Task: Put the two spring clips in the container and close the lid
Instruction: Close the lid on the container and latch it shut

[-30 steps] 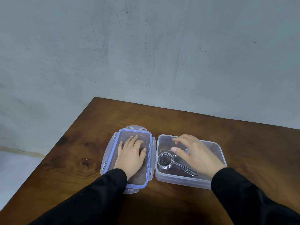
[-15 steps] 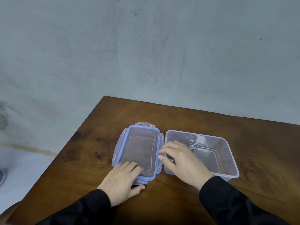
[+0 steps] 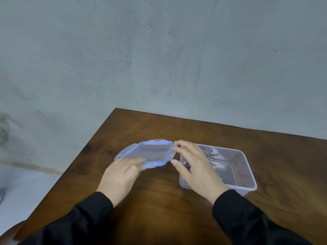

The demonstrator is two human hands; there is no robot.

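since the earlier frame: we have lifted the lid (image 3: 151, 152) off the table (image 3: 159, 200), near edge tilted up.
left hand (image 3: 120, 175): gripping the lid's near edge.
right hand (image 3: 196, 167): open, fingers at the lid's right side, over the container (image 3: 244, 172).
spring clips (image 3: 210, 159): metal lying in the container, partly hidden.
risk: we judge the lid could land skewed, its blurred latches missing the rim.

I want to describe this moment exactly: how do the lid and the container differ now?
The lid has a blue rim and is tilted, held at its near edge by the left hand; the container has no blue and rests on the table. The lid is flat, the container deep, with metal clips inside. Both are clear plastic.
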